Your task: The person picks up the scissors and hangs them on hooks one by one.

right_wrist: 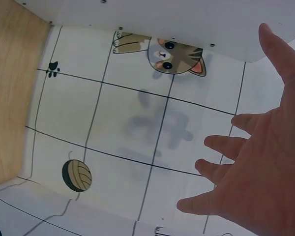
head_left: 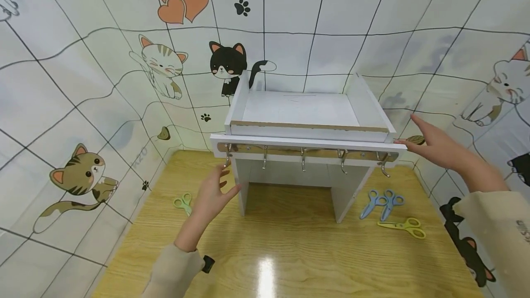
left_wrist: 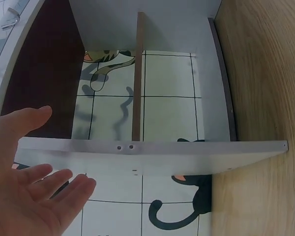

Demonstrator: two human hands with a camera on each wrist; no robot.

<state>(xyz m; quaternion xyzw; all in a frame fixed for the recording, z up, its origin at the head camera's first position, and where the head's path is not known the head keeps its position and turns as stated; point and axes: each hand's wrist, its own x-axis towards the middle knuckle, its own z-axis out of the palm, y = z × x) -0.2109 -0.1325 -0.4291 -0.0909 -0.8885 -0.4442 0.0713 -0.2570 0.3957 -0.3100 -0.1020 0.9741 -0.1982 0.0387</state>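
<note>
A white shelf unit (head_left: 290, 139) stands upright on the wooden table, with an open tray-like top and a row of metal hooks (head_left: 303, 159) along its front rail. Just below the rail's left end is my left hand (head_left: 213, 194), fingers spread and nothing held. In the left wrist view that hand (left_wrist: 39, 187) lies beside the unit's side panel (left_wrist: 162, 150); whether it touches is unclear. My right hand (head_left: 440, 144) is at the rail's right end, its fingers extended, one fingertip at or very near the edge. The right wrist view shows this hand (right_wrist: 255, 172) spread and holding nothing.
Green scissors (head_left: 183, 203) lie on the table (head_left: 281, 243) left of the unit. To its right are two blue scissors (head_left: 381, 203) and yellow scissors (head_left: 403, 227). A cat-patterned tile sheet (head_left: 310, 3) hangs behind and on both sides.
</note>
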